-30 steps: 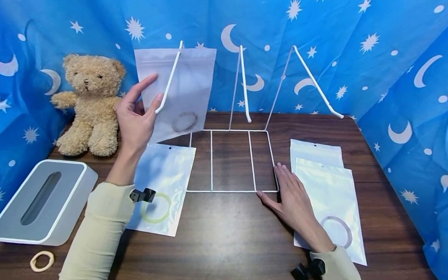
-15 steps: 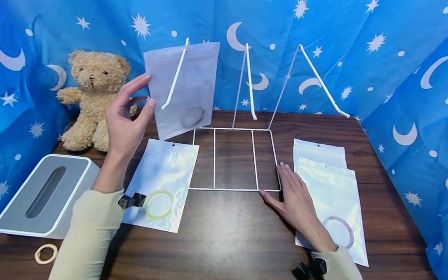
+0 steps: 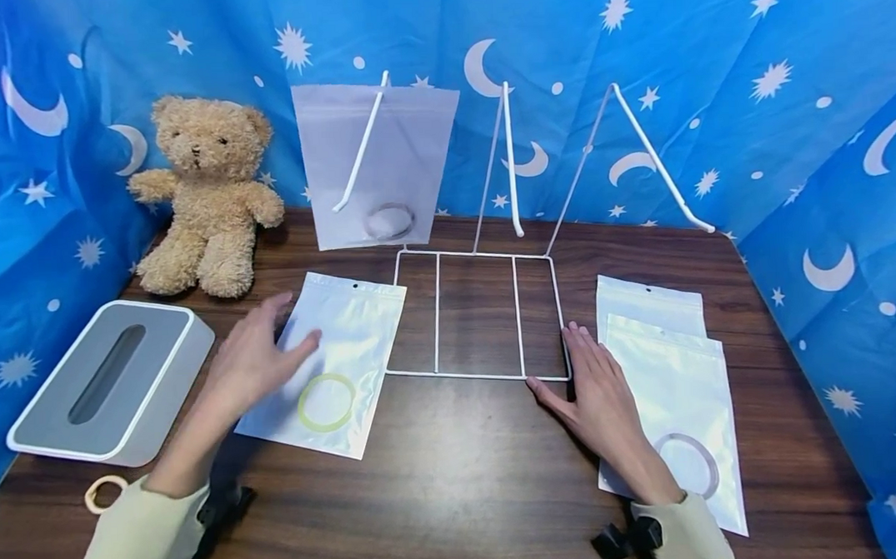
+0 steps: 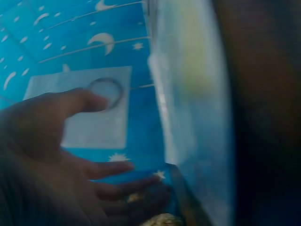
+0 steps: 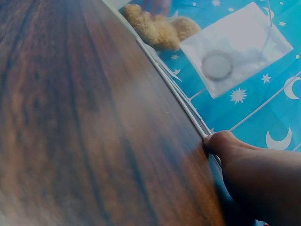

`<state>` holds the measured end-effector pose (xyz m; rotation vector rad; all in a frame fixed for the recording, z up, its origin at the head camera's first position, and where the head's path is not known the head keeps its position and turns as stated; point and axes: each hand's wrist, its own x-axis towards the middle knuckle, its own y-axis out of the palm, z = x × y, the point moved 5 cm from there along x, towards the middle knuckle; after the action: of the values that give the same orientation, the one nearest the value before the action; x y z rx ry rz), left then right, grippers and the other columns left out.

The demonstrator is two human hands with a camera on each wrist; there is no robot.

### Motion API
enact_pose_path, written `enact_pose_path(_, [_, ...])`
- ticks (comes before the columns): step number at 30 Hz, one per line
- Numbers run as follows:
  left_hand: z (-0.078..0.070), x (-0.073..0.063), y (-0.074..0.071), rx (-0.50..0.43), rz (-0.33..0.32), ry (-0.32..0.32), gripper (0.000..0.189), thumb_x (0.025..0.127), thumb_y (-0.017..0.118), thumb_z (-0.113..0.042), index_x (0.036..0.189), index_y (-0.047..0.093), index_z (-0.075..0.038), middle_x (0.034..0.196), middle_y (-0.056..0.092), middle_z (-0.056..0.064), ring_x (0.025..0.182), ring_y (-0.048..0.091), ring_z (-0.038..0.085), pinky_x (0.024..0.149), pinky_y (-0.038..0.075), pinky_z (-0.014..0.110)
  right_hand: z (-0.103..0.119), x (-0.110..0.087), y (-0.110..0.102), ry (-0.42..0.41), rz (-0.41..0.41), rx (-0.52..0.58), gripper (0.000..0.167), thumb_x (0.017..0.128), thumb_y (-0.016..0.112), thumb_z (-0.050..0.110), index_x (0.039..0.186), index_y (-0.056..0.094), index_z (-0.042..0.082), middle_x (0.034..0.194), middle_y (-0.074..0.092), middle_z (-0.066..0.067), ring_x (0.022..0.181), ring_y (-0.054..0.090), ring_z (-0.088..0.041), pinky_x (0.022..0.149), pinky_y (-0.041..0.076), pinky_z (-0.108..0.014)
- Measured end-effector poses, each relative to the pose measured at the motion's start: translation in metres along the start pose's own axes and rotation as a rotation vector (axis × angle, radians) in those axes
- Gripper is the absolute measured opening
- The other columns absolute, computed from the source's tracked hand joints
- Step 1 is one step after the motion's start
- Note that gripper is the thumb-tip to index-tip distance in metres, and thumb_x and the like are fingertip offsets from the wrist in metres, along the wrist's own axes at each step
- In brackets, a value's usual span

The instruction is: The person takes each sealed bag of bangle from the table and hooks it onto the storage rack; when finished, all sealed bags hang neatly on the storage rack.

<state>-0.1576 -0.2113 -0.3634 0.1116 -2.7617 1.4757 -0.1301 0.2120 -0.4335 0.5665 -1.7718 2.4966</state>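
On the left prong of a white wire rack (image 3: 479, 376) hangs a clear-fronted pouch (image 3: 413, 160) with a dark ring-shaped bangle (image 3: 371, 224) inside. My left hand (image 3: 252, 359) holds nothing; its fingers are spread over the left edge of a flat white pouch (image 3: 322, 318) that contains a yellow-green bangle (image 3: 303, 409). My right hand (image 3: 599, 398) lies flat at the rack's front right corner, thumb and fingertips touching the wire base. Beneath that wrist lies a pouch (image 3: 693, 394) with a pale purple bangle (image 3: 715, 473), overlapping another white pouch (image 3: 629, 305).
The rack's middle prong (image 3: 511, 160) and right prong (image 3: 661, 162) carry nothing. A teddy bear (image 3: 207, 198) sits at the back left. In front of it stands a grey-topped tissue box (image 3: 55, 397), with a beige ring (image 3: 91, 498) nearby. A blue star-patterned curtain (image 3: 742, 133) surrounds the table.
My left hand has let go of the hanging pouch and moved down and toward me, over the flat pouch. The hung pouch now hangs straighter. My right hand stays at the rack's corner.
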Motion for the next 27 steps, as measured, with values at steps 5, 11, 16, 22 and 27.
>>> enact_pose_path(5, [0.015, -0.005, 0.021, 0.236, 0.113, -0.092, 0.092, 0.086, 0.067, -0.053, 0.148, 0.031, 0.003, 0.127, 0.043, 0.036, 0.115, 0.041, 0.051, 0.079, 0.044, 0.064, 0.000, 0.001, 0.000, 0.005, 0.008, 0.005, 0.092, 0.086, 0.065, 0.058, 0.148, 0.036, -0.003, 0.150, 0.038, -0.022, 0.141, 0.031, -0.035, 0.112, 0.024, -0.052])
enact_pose_path(11, [0.015, -0.002, 0.026, 0.254, 0.087, -0.057, 0.093, 0.079, 0.078, -0.046, 0.142, 0.037, 0.009, 0.115, 0.043, 0.037, 0.102, 0.042, 0.047, 0.075, 0.043, 0.059, -0.001, 0.000, 0.000, 0.021, 0.016, 0.000, 0.093, 0.086, 0.064, 0.059, 0.149, 0.034, -0.002, 0.151, 0.037, -0.022, 0.142, 0.029, -0.034, 0.112, 0.024, -0.052])
enact_pose_path(16, [0.015, 0.002, 0.027, 0.202, 0.081, -0.073, 0.092, 0.076, 0.083, -0.038, 0.142, 0.038, 0.009, 0.114, 0.043, 0.038, 0.104, 0.041, 0.050, 0.086, 0.038, 0.063, -0.002, -0.001, -0.001, 0.022, 0.020, 0.002, 0.093, 0.087, 0.064, 0.059, 0.150, 0.034, -0.002, 0.152, 0.036, -0.022, 0.142, 0.029, -0.034, 0.112, 0.024, -0.052])
enact_pose_path(22, [0.021, 0.006, 0.031, -0.041, 0.062, -0.038, 0.084, 0.075, 0.085, -0.019, 0.143, 0.038, -0.006, 0.124, 0.028, 0.036, 0.107, 0.040, 0.049, 0.085, 0.039, 0.062, -0.002, -0.001, -0.001, 0.024, 0.018, 0.000, 0.093, 0.086, 0.064, 0.059, 0.150, 0.034, -0.002, 0.152, 0.036, -0.022, 0.141, 0.029, -0.035, 0.112, 0.024, -0.052])
enact_pose_path(27, [0.025, 0.005, 0.029, -0.255, 0.086, 0.058, 0.058, 0.078, 0.082, -0.009, 0.130, 0.057, -0.015, 0.127, 0.038, 0.027, 0.114, 0.042, 0.041, 0.092, 0.038, 0.057, -0.002, -0.002, 0.000, 0.029, 0.031, 0.003, 0.093, 0.087, 0.063, 0.060, 0.150, 0.033, -0.001, 0.152, 0.035, -0.022, 0.142, 0.029, -0.035, 0.113, 0.023, -0.052])
